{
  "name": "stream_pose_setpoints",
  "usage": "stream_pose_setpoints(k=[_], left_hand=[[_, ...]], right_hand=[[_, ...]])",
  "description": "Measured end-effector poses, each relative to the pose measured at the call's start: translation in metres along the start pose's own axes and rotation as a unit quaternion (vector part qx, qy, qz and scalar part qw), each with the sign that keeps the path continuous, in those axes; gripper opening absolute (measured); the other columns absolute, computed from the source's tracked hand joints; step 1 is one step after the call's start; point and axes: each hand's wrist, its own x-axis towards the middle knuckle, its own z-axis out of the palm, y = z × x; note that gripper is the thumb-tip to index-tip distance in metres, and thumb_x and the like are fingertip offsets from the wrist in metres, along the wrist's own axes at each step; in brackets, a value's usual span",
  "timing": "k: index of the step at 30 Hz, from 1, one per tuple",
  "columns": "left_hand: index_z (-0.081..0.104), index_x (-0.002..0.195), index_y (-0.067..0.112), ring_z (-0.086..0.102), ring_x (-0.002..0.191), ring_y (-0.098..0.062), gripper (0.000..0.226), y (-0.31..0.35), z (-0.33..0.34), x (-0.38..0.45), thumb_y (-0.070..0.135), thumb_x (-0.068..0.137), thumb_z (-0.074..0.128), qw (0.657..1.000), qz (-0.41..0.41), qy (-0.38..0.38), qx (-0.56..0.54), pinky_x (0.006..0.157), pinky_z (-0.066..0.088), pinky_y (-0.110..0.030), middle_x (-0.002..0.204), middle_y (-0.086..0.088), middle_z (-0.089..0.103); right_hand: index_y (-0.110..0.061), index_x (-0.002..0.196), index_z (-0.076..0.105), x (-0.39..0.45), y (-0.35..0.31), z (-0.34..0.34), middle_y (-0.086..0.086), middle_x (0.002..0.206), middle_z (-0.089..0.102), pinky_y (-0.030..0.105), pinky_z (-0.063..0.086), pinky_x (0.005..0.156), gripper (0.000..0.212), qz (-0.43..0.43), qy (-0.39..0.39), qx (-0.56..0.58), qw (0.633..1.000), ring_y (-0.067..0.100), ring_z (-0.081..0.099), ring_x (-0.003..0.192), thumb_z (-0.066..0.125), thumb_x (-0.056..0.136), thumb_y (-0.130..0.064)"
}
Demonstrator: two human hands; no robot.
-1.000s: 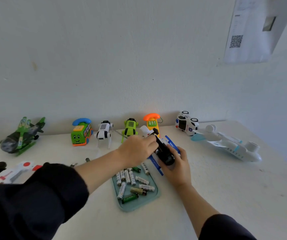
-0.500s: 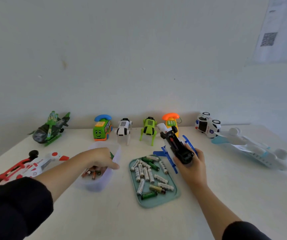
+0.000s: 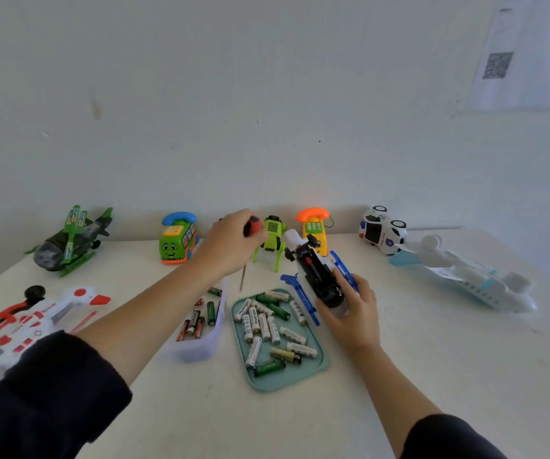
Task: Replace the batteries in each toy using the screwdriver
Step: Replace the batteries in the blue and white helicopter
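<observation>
My right hand (image 3: 350,313) grips a white and blue toy helicopter (image 3: 316,276) turned belly up, its black underside facing me, just right of the teal tray. My left hand (image 3: 230,243) is raised above the table and grips a screwdriver (image 3: 250,230) by its red and black handle, the thin shaft pointing down toward the table. The teal tray (image 3: 320,369) holds several white and green batteries (image 3: 267,323). A clear tub (image 3: 197,346) left of the tray holds several dark batteries (image 3: 197,321).
Along the wall stand a green helicopter (image 3: 68,241), a green bus phone (image 3: 177,238), a green robot dog (image 3: 272,240), an orange phone (image 3: 313,223) and a police car (image 3: 383,230). A white plane (image 3: 466,276) lies right, a red and white helicopter (image 3: 25,316) left.
My left hand left the clear tub, rose toward the back of the table and now holds the screwdriver. The right hand kept its hold on the upturned helicopter.
</observation>
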Motion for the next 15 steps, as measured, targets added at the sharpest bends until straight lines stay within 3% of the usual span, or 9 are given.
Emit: stream_pose_setpoints(k=[4,7,9,13,15], left_hand=[[0.053,0.092,0.008,0.066,0.073,-0.025,0.014,0.015,0.018,-0.004,0.021,0.093,0.055,0.982,0.023,0.101,-0.157,0.07,0.057,-0.046,0.083,-0.013,0.062],[0.052,0.087,0.016,0.069,0.071,-0.016,0.009,0.012,0.042,-0.009,0.011,0.091,0.058,0.949,0.037,0.147,-0.276,0.071,0.059,-0.042,0.08,-0.007,0.06],[0.052,0.089,0.018,0.069,0.075,-0.015,0.012,0.004,0.059,-0.011,0.009,0.09,0.06,0.945,0.087,0.176,-0.262,0.072,0.058,-0.035,0.078,-0.002,0.061],[0.057,0.095,0.002,0.061,0.073,-0.008,0.01,-0.006,0.08,-0.014,0.008,0.088,0.063,0.942,0.205,0.187,-0.189,0.066,0.047,-0.008,0.076,-0.009,0.061],[0.056,0.098,0.009,0.06,0.073,-0.007,0.013,-0.01,0.086,-0.015,0.016,0.089,0.062,0.936,0.245,0.191,-0.165,0.066,0.047,-0.006,0.077,-0.007,0.062]], right_hand=[[-0.018,0.134,0.05,-0.001,-0.001,0.0,0.012,0.123,0.049,0.029,0.042,0.085,0.069,-0.007,0.001,0.025,1.0,0.028,0.052,0.109,0.076,0.071,-0.027],[-0.02,0.134,0.049,0.0,0.0,-0.001,0.01,0.119,0.049,0.028,0.043,0.081,0.07,-0.007,0.009,0.032,0.999,0.026,0.053,0.105,0.08,0.071,-0.022],[-0.021,0.135,0.048,0.0,0.0,-0.001,0.009,0.119,0.049,0.029,0.045,0.08,0.071,-0.003,0.01,0.035,0.999,0.025,0.053,0.104,0.079,0.071,-0.024],[-0.021,0.135,0.048,-0.001,0.0,-0.001,0.009,0.118,0.05,0.027,0.043,0.08,0.07,-0.004,0.014,0.032,0.999,0.023,0.053,0.103,0.074,0.071,-0.032],[-0.023,0.135,0.047,-0.001,0.0,-0.001,0.009,0.119,0.05,0.026,0.043,0.079,0.07,0.001,0.016,0.04,0.999,0.023,0.054,0.103,0.075,0.071,-0.031]])
